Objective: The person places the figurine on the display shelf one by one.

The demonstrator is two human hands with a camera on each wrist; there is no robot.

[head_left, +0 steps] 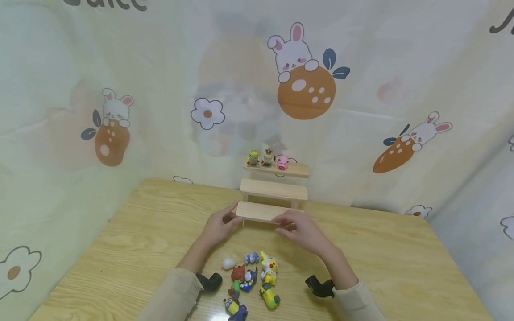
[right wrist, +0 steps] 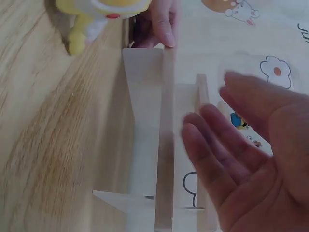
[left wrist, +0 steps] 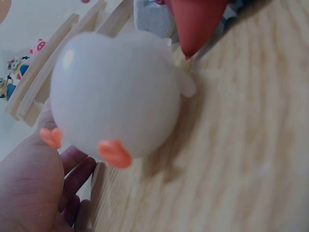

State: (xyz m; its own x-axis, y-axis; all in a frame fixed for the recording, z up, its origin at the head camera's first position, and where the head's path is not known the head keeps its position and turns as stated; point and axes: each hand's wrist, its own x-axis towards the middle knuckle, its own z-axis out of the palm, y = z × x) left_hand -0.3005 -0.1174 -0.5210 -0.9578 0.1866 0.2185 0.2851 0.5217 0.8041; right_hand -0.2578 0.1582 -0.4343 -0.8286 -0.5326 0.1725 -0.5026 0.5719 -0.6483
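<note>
Backdrop: pale cloth (head_left: 160, 67) printed with rabbits holding orange carrots and white flowers, hung on three sides of the bench; dark lettering at the top edge is cut off, only "uice" readable at upper left and a stroke at upper right. Bench (head_left: 381, 249): light wood grain, glossy. Stepped wooden shelf (head_left: 275, 191) stands at the far edge of the bench against the cloth, three tiers. Top tier carries two yellow figures (head_left: 260, 158) and a pink pig figure (head_left: 283, 162) side by side; middle tier bare wood. Left hand (head_left: 218, 225) holds the left end of the lowest tier, thumb on top, fingers curled under the board. Right hand (head_left: 302, 229) lies at the right end of the same tier; right wrist view shows its fingers straight and spread beside the boards, gripping nothing. A cluster of small toy figures (head_left: 253, 283) lies on the bench between the forearms, near the person. White round figure with orange feet (left wrist: 116, 99) fills the left wrist view, lying on the bench. Yellow figure (right wrist: 91, 14) sits just beside the shelf's lowest tier.
</note>
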